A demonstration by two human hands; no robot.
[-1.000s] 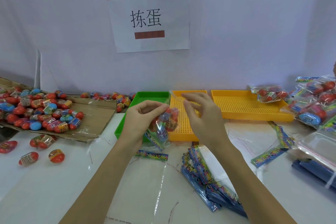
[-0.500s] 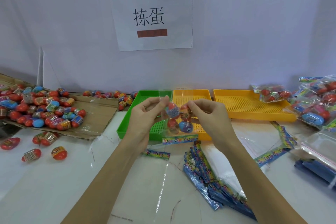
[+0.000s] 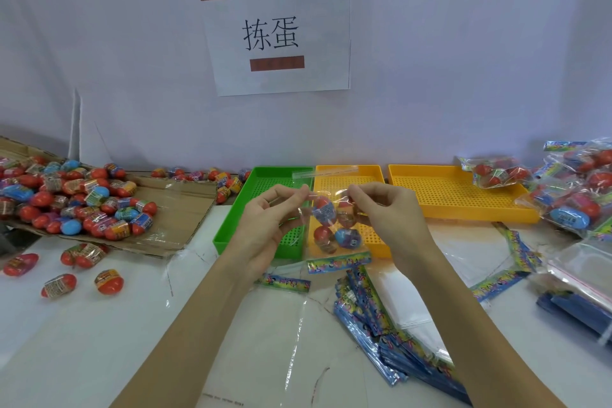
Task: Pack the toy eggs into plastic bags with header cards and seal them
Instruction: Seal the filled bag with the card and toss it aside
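since a second ago i've brought my right hand in to meet the left, and the plastic bag now hangs straight between them instead of bunched against my left palm. my left hand pinches the bag's top at one side, my right pinches the other, fingers curled on the film just above the toy eggs; four eggs sit inside, with the header card at the bottom edge. the bag hangs in the air over the seam of the green tray and the yellow tray. the flap at the top stands up unfolded, so i judge this bag filled but not yet sealed. finished bags pile at my right; many loose eggs wait on the cardboard at my left, so much is left.
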